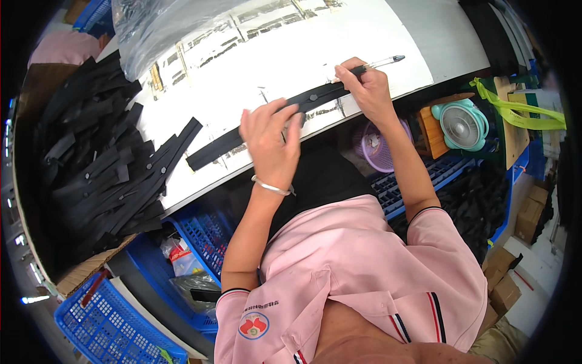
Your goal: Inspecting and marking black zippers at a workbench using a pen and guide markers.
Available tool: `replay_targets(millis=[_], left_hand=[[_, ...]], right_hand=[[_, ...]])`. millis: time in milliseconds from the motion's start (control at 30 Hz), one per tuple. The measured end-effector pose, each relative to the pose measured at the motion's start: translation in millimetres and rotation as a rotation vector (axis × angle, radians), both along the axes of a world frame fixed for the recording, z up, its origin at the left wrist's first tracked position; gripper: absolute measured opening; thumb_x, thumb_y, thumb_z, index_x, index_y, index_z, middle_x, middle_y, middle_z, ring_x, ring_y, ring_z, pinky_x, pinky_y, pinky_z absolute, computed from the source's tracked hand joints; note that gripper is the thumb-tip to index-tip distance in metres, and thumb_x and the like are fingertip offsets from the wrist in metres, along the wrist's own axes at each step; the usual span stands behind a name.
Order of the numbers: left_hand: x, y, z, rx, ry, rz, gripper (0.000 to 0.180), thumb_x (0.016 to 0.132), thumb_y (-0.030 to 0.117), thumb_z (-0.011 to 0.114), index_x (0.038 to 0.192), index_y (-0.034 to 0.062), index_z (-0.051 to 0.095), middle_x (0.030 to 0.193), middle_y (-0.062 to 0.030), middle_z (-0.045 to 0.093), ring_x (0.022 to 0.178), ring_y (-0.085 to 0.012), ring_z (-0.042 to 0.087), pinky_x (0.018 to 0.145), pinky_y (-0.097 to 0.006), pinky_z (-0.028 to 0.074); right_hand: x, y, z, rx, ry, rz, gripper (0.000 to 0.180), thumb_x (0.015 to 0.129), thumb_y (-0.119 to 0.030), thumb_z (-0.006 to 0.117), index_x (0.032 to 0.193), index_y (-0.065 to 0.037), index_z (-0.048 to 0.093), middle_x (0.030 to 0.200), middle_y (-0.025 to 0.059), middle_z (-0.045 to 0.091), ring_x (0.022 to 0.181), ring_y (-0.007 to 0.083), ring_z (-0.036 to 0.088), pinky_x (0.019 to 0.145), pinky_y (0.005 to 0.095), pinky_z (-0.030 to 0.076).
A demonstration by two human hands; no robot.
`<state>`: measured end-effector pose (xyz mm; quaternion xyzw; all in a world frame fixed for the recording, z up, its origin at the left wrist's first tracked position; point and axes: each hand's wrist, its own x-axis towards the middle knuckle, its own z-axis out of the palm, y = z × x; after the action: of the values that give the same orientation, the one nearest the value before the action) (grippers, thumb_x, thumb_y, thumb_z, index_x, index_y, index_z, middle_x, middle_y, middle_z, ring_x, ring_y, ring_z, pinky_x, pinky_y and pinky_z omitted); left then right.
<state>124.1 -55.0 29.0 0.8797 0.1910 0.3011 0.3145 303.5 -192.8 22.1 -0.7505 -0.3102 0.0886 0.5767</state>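
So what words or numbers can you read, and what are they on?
I won't copy words out, but there's writing here:
Pink shirt: small dark writing, above a round badge.
Green ribbon: print too small to read.
Red-and-white packet: print too blurred to read.

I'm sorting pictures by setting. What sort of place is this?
Probably a garment or textile workshop: a heap of black strips, seemingly fabric, lies at the left; another black strip lies across the white work surface; and a blue plastic basket is at the lower left.

Head-worn left fisheye; looks steeply down past pink shirt (357,242) onto worktable (451,39), close.
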Motion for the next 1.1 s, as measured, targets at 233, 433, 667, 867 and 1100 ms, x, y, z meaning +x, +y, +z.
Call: replay_targets(millis=[233,433,667,867,1100], left_hand=[[53.9,-18.1,-13.4,0.088,-0.090,-0.087,0.013,0.085,0.010,0.077,0.097,0.0087,0.078,0.106,-0.0031,0.072,0.100,-0.0241,0.063,0.105,-0.044,0.040],[58.1,-19.7,-16.2,0.101,-0.071,-0.088,0.012,0.083,0.008,0.078,0.095,0.0083,0.079,0.105,-0.0025,0.072,0.099,-0.0236,0.063,0.105,-0.042,0.040],[58.5,-19.6,-16.4,0.131,-0.096,-0.079,0.013,0.082,0.007,0.079,0.094,0.0078,0.079,0.104,-0.0028,0.072,0.099,-0.0238,0.063,0.101,-0.041,0.042],[54.8,-14.0,-18.6,0.133,-0.129,-0.079,0.012,0.082,0.008,0.079,0.094,0.0072,0.078,0.103,-0.0043,0.072,0.098,-0.0263,0.063,0.095,-0.043,0.045],[-9.1,27.0,-3.4,0.166,-0.088,0.124,0.023,0.090,0.003,0.067,0.112,0.0071,0.075,0.123,-0.0122,0.068,0.122,-0.0337,0.060,0.117,-0.053,0.035]], right_hand=[[-1.5,3.6,0.6,0.007,-0.033,0.034,0.026,0.098,-0.014,0.070,0.082,0.006,0.068,0.079,-0.0009,0.071,0.059,0.0039,0.051,0.053,0.0251,0.041],[-2.0,2.7,3.1,-0.044,-0.109,0.022,0.025,0.097,-0.013,0.071,0.081,0.006,0.067,0.079,0.0005,0.071,0.057,0.0050,0.051,0.052,0.0263,0.041],[3.2,-5.6,-3.5,0.000,-0.085,0.109,0.023,0.094,-0.011,0.071,0.078,0.005,0.066,0.069,0.0041,0.068,0.053,0.0087,0.052,0.050,0.0286,0.040],[1.5,-0.1,-2.8,-0.033,-0.146,0.154,0.020,0.092,-0.012,0.072,0.079,0.004,0.067,0.069,0.0054,0.068,0.056,0.0099,0.056,0.052,0.0276,0.043],[1.9,-9.4,-3.6,0.194,0.162,0.061,0.017,0.097,-0.018,0.073,0.098,-0.002,0.072,0.080,-0.0011,0.068,0.065,0.0063,0.055,0.059,0.0240,0.045]])
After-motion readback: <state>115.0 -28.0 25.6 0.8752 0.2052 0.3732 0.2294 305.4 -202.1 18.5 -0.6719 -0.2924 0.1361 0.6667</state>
